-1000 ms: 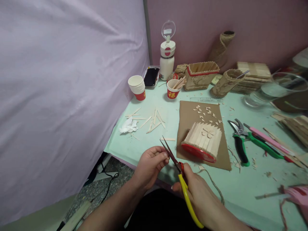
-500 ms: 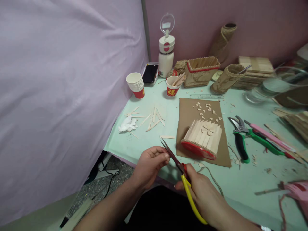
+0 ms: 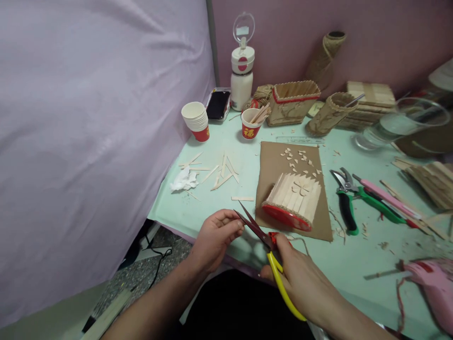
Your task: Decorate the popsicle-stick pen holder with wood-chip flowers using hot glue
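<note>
My right hand [image 3: 300,278] grips yellow-handled scissors [image 3: 269,255] near the table's front edge, blades parted and pointing up-left. My left hand [image 3: 215,236] is pinched closed right at the blade tips, holding something too small to make out. Just beyond the scissors, a holder made of wooden sticks with a red base [image 3: 293,200] lies on its side on a brown cardboard sheet [image 3: 276,165], with small cut wood pieces scattered above it.
Loose sticks [image 3: 221,172] and a crumpled tissue [image 3: 184,180] lie at left. Green pruning shears [image 3: 345,198], a pink tool [image 3: 385,198] and a pink glue gun [image 3: 432,283] are at right. Paper cups [image 3: 196,120], a phone [image 3: 217,104], a bottle [image 3: 242,78] and stick crafts stand behind.
The view has shifted slightly. The scissor blades have opened a little wider, and both hands stay together at the table's front edge.
</note>
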Tool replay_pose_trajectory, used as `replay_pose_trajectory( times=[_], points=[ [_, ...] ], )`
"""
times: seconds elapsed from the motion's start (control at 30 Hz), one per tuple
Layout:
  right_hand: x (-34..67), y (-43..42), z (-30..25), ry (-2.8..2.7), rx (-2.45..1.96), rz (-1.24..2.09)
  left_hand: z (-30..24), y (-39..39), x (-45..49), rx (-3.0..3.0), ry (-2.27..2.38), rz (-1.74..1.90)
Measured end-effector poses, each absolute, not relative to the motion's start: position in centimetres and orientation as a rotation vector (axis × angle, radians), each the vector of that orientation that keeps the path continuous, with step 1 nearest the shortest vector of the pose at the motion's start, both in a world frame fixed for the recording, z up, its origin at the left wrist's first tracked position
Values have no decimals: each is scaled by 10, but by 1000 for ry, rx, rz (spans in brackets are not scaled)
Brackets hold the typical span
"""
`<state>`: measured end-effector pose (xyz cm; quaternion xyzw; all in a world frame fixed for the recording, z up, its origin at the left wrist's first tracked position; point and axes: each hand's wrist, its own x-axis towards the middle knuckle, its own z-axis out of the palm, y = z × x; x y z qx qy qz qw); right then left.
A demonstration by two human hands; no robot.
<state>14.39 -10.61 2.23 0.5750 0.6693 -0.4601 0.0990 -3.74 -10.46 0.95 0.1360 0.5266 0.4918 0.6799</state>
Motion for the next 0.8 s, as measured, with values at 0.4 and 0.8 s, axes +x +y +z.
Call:
replay_pose_trajectory(
  times=[0.4, 0.8],
  points=[
    [142, -107, 21, 2000, 1676, -1294, 9, -106, -34, 386, 1207, 1093],
    [145, -109, 21, 1974, 1650, -1508, 5, -106, -35, 432, 1182, 1081]
  ],
)
